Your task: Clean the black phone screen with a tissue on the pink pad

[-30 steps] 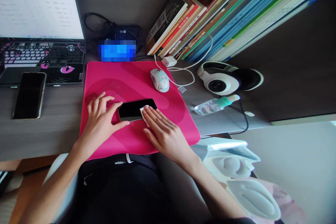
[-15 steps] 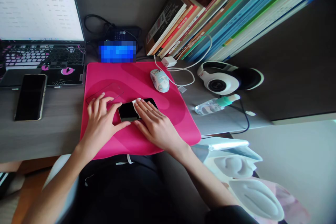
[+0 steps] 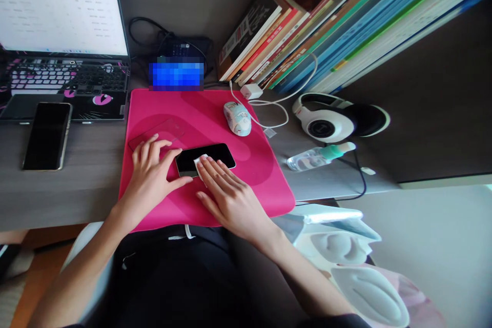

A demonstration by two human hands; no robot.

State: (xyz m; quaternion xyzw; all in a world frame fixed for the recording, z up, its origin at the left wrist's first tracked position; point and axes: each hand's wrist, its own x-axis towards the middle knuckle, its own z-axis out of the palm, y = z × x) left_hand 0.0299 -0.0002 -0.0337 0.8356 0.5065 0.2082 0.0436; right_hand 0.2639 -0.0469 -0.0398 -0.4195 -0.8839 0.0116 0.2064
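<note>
A black phone (image 3: 215, 155) lies screen up on the pink mat (image 3: 253, 184). My left hand (image 3: 151, 177) clasps the phone's left end, thumb along its near edge and fingers spread past the far edge. My right hand (image 3: 226, 195) lies across the phone with its fingers flat and together, pressing a small white wipe (image 3: 200, 162) onto the left half of the screen. A clear flat phone case (image 3: 157, 132) rests on the mat just beyond my left fingers.
A patterned mouse (image 3: 237, 118) sits at the mat's back. Left are an open laptop (image 3: 65, 82) and a second dark phone (image 3: 46, 136). Right are white headphones (image 3: 334, 122), a small spray bottle (image 3: 319, 156), a charger cable (image 3: 269, 102) and leaning books (image 3: 307, 25).
My right hand has slid the white wipe from the right part of the screen leftward toward the left end. My left hand has kept its hold on the phone.
</note>
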